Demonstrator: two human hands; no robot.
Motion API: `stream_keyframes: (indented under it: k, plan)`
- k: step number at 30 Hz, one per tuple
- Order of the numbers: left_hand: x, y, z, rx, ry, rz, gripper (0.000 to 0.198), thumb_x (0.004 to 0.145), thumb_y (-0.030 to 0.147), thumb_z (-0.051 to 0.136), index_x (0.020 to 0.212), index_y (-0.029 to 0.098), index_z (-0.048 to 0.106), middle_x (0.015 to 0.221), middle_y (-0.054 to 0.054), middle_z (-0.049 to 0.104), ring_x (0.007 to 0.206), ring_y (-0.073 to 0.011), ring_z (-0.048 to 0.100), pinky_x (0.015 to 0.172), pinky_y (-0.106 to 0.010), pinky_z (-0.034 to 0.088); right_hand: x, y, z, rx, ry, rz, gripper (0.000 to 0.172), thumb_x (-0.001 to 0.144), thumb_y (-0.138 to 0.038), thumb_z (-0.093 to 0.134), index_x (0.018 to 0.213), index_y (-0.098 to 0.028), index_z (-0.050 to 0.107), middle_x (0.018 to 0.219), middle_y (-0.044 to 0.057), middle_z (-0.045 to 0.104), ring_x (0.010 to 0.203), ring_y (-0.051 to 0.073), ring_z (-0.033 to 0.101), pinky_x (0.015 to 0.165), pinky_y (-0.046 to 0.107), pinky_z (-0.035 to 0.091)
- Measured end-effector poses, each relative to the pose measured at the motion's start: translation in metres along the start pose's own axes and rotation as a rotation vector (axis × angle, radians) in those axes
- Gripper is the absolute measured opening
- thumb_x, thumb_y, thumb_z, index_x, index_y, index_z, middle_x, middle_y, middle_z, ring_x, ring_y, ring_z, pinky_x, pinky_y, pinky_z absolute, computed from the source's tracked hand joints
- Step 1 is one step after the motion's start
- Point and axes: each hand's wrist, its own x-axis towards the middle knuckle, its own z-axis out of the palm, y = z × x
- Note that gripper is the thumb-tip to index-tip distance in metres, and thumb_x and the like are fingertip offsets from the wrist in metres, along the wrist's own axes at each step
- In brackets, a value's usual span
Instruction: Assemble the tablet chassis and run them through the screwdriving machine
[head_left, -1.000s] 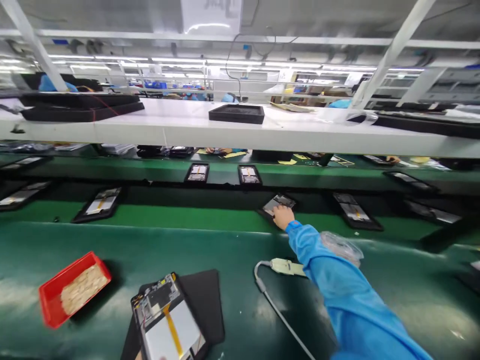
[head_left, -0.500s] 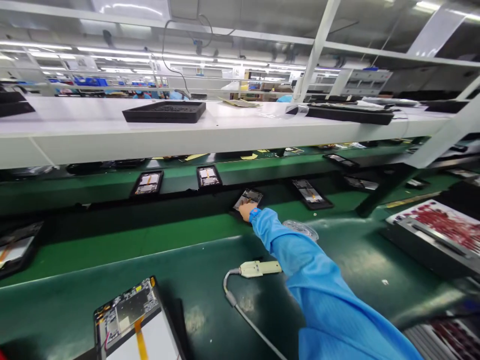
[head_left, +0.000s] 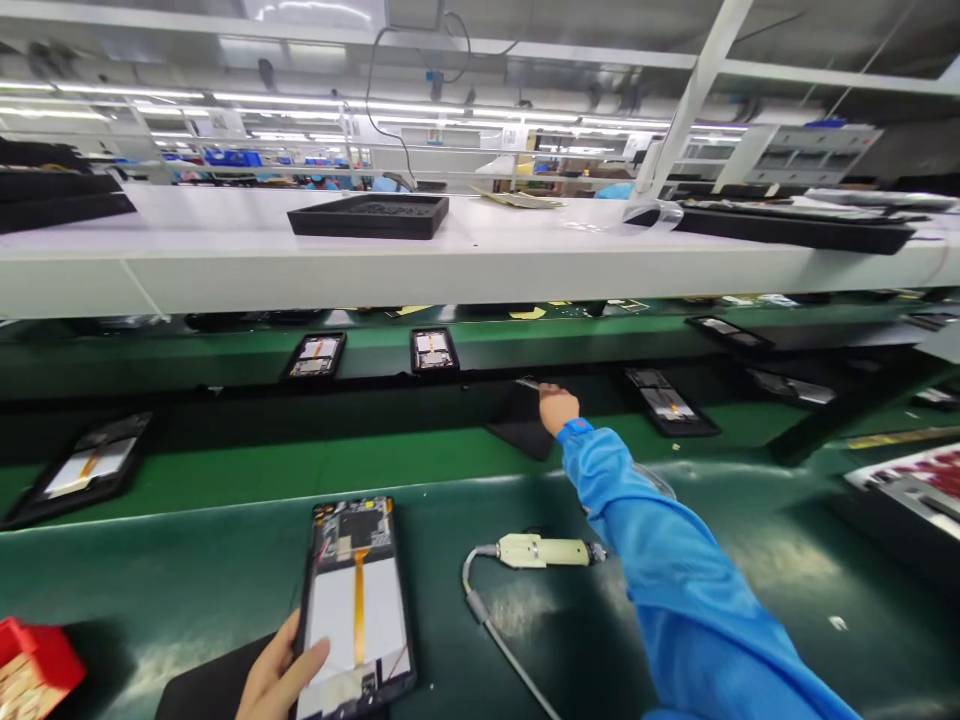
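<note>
My left hand (head_left: 281, 672) grips an opened tablet (head_left: 330, 620) by its left edge, thumb on the white battery; its circuit board and an orange ribbon strip show. Under it lies a flat black piece (head_left: 206, 682), partly hidden. My right hand (head_left: 559, 408), in a blue sleeve, reaches out over the line, fingers closed on the upper edge of another tablet (head_left: 521, 425). That one is tilted up with its dark face toward me; a thin strip of its inside shows at the top. A corded electric screwdriver (head_left: 544, 551) lies on the bench between my arms.
More opened tablets lie along the line: one at left (head_left: 94, 460), one at right (head_left: 667, 402), and several farther back. A white shelf (head_left: 480, 275) with a black tray (head_left: 367, 217) crosses above. A red bin (head_left: 56, 645) stands at lower left; a slanting post (head_left: 847, 405) at right.
My right hand has tipped up the tablet that lay flat on the line. My left hand has come into view holding the nearer tablet, now more upright. The view has shifted left.
</note>
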Motion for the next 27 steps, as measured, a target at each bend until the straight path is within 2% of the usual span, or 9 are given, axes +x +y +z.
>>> stream_keyframes:
  k: [4,9,12,15,17,20,23,25,27]
  plan:
    - [0.039,0.019,0.069,-0.04,-0.355,-0.082,0.063,0.054,0.033,0.087,0.112,0.016,0.069,0.097,-0.008,0.077,0.083,-0.0289,0.073,0.072,-0.033,0.058,-0.006,0.042,-0.034,0.059,0.114,-0.01,0.043,0.091,-0.007,0.04,0.131,-0.012,0.056,0.122,0.018,0.065,0.104,0.026,0.067,0.086,0.035,0.052]
    - [0.078,0.032,0.212,0.019,-0.726,-0.053,0.046,0.06,0.026,0.081,0.101,0.008,0.069,0.087,-0.014,0.075,0.072,-0.0229,0.07,0.063,-0.028,0.052,-0.049,0.087,-0.081,0.239,0.37,-0.199,0.04,0.094,-0.011,0.038,0.128,-0.014,0.059,0.126,0.012,0.066,0.113,0.022,0.064,0.097,0.034,0.051]
    - [0.09,0.037,0.295,0.037,-0.745,-0.008,0.051,0.067,0.024,0.078,0.114,0.008,0.065,0.106,-0.019,0.072,0.09,-0.0266,0.07,0.076,-0.035,0.053,-0.085,0.099,-0.102,0.309,0.525,-0.333,0.043,0.091,-0.008,0.038,0.128,-0.014,0.061,0.124,0.011,0.068,0.113,0.022,0.065,0.102,0.036,0.051]
    - [0.093,0.041,0.33,0.03,-0.66,0.096,0.078,0.067,0.015,0.077,0.138,0.011,0.047,0.143,-0.024,0.05,0.125,-0.0306,0.054,0.099,-0.04,0.044,-0.121,0.094,-0.117,0.322,0.579,-0.427,0.053,0.087,-0.003,0.037,0.135,-0.016,0.058,0.128,0.01,0.066,0.12,0.021,0.062,0.107,0.037,0.049]
    - [0.09,0.046,0.318,0.028,-0.613,0.215,0.095,0.059,0.003,0.077,0.146,0.016,0.039,0.154,-0.021,0.036,0.138,-0.0307,0.04,0.109,-0.041,0.034,-0.143,0.081,-0.122,0.358,0.589,-0.498,0.064,0.083,0.001,0.034,0.142,-0.019,0.052,0.134,0.008,0.062,0.125,0.021,0.058,0.111,0.038,0.046]
    - [0.074,0.054,0.256,0.127,-0.81,0.432,0.081,0.056,0.0,0.074,0.132,0.019,0.057,0.142,-0.014,0.054,0.135,-0.0292,0.044,0.114,-0.042,0.028,-0.171,0.048,-0.122,0.466,0.568,-0.598,0.079,0.078,0.005,0.032,0.151,-0.025,0.041,0.14,0.004,0.058,0.13,0.021,0.055,0.113,0.04,0.045]
    - [0.049,0.059,0.162,0.207,-1.05,0.336,0.024,0.074,0.02,0.071,0.098,0.013,0.071,0.095,-0.011,0.074,0.103,-0.0276,0.066,0.103,-0.044,0.041,-0.19,0.0,-0.111,0.6,0.512,-0.708,0.086,0.076,0.007,0.029,0.155,-0.028,0.032,0.144,0.003,0.054,0.133,0.021,0.051,0.114,0.042,0.044]
    - [0.029,0.056,0.091,0.131,-1.002,0.17,0.02,0.084,0.031,0.066,0.086,0.012,0.069,0.075,-0.009,0.07,0.083,-0.0249,0.07,0.091,-0.041,0.048,-0.202,-0.039,-0.099,0.675,0.476,-0.819,0.086,0.077,0.008,0.029,0.156,-0.027,0.028,0.147,0.004,0.051,0.136,0.022,0.047,0.115,0.044,0.043]
    - [0.006,0.049,0.02,0.02,-0.855,0.071,0.023,0.084,0.034,0.068,0.083,0.011,0.067,0.072,-0.008,0.068,0.078,-0.0234,0.071,0.084,-0.038,0.05,-0.217,-0.082,-0.082,0.73,0.432,-0.944,0.083,0.08,0.007,0.031,0.157,-0.025,0.027,0.149,0.006,0.048,0.139,0.025,0.044,0.113,0.047,0.045]
